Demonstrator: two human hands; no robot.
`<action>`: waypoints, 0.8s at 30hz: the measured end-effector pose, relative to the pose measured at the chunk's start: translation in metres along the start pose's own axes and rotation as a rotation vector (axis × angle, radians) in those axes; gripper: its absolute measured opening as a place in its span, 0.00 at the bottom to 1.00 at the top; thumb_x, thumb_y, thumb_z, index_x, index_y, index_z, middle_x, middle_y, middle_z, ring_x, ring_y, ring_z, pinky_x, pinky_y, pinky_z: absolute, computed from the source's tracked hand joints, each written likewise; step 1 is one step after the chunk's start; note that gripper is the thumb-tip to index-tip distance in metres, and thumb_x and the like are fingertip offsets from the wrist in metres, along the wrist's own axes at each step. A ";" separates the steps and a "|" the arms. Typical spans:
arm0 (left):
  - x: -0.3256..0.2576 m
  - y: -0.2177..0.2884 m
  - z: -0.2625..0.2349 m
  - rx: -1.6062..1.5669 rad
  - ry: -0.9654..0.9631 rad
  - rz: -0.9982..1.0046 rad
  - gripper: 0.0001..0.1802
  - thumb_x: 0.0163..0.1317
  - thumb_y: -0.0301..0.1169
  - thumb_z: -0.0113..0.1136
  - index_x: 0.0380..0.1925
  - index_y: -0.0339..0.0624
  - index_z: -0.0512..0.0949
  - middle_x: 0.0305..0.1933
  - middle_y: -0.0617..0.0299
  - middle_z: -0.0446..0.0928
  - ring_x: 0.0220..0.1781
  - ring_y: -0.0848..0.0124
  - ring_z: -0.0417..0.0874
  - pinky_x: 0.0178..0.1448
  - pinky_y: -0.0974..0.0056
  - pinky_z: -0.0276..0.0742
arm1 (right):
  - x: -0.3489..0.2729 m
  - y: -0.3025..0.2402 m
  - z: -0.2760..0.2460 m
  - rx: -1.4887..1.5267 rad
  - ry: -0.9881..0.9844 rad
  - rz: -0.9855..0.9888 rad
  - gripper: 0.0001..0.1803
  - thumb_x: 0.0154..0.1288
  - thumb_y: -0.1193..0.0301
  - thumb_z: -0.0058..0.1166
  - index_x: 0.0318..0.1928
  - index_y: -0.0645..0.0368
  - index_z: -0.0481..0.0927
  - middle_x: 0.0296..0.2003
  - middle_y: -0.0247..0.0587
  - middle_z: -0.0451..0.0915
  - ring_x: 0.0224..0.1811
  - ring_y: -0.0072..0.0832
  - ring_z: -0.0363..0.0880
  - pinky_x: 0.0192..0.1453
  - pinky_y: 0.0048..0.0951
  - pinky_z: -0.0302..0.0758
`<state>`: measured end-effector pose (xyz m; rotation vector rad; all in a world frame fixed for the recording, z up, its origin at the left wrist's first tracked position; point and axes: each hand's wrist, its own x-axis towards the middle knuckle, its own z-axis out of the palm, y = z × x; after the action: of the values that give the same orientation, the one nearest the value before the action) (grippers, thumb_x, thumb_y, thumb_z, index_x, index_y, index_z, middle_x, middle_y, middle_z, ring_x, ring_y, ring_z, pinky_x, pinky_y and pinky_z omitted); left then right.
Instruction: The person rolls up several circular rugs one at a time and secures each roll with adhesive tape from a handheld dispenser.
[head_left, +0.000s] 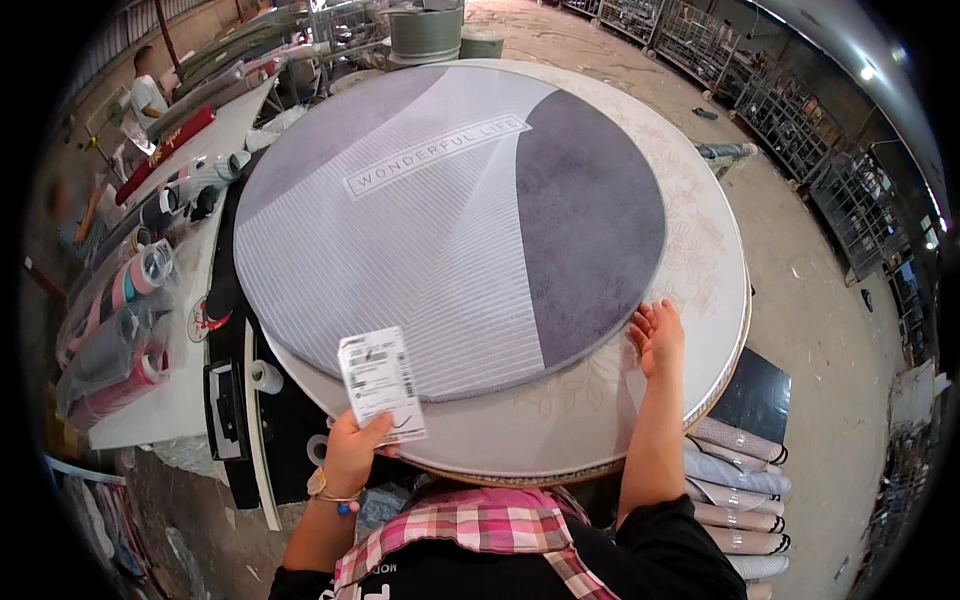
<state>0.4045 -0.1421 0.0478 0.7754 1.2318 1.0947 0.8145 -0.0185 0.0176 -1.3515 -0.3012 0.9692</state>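
A round rug in grey and light striped patches lies flat on top of a larger round piece, cream with a faint floral pattern. My left hand pinches a white printed label sheet between thumb and fingers, over the rug's near left edge. At the rug's near right edge is my right hand, palm turned up and fingers loosely curled apart. Nothing shows in that palm. Whether its fingertips touch the rug's rim I cannot tell.
To the left, a long table carries several plastic-wrapped rolls. Rolled rugs are stacked low at my right beside a black panel. Metal racks line the far right. Two people are at the far left.
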 end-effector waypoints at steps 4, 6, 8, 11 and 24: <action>-0.002 -0.002 -0.026 -0.157 0.121 0.080 0.08 0.63 0.27 0.53 0.39 0.33 0.75 0.31 0.58 0.79 0.23 0.74 0.76 0.23 0.71 0.71 | 0.072 -0.016 0.011 -0.068 -0.113 0.224 0.23 0.64 0.60 0.47 0.53 0.64 0.70 0.39 0.45 0.78 0.35 0.33 0.77 0.33 0.32 0.75; 0.000 0.001 -0.031 -0.228 0.213 0.137 0.08 0.63 0.28 0.52 0.38 0.34 0.75 0.31 0.58 0.78 0.22 0.74 0.75 0.22 0.71 0.70 | 0.077 -0.035 0.039 -0.118 -0.061 0.176 0.21 0.64 0.60 0.47 0.48 0.65 0.73 0.36 0.49 0.80 0.34 0.40 0.80 0.34 0.37 0.75; 0.003 0.007 -0.036 -0.276 0.233 0.172 0.08 0.63 0.29 0.52 0.38 0.35 0.75 0.31 0.58 0.78 0.22 0.74 0.75 0.22 0.71 0.69 | 0.063 -0.056 0.072 -0.803 -0.045 -0.318 0.20 0.63 0.60 0.46 0.43 0.66 0.76 0.34 0.54 0.80 0.36 0.46 0.80 0.38 0.41 0.75; 0.011 0.020 -0.044 -0.337 0.282 0.245 0.09 0.64 0.32 0.52 0.39 0.37 0.73 0.31 0.60 0.78 0.22 0.74 0.74 0.23 0.70 0.68 | -0.029 -0.073 0.141 -1.355 -0.077 -0.908 0.18 0.63 0.61 0.44 0.33 0.65 0.78 0.31 0.57 0.80 0.35 0.51 0.79 0.43 0.46 0.74; 0.049 0.083 -0.187 -0.718 0.430 0.578 0.28 0.65 0.47 0.48 0.58 0.39 0.64 0.56 0.53 0.72 0.56 0.59 0.74 0.63 0.53 0.65 | -0.056 -0.033 -0.019 -1.058 -0.425 -1.298 0.27 0.46 0.84 0.50 0.51 0.56 0.76 0.34 0.41 0.75 0.37 0.37 0.74 0.43 0.34 0.72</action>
<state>0.2027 -0.0872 0.0701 0.3355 0.8476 2.1078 0.8080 -0.0698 0.0613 -1.3867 -1.9277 -0.1301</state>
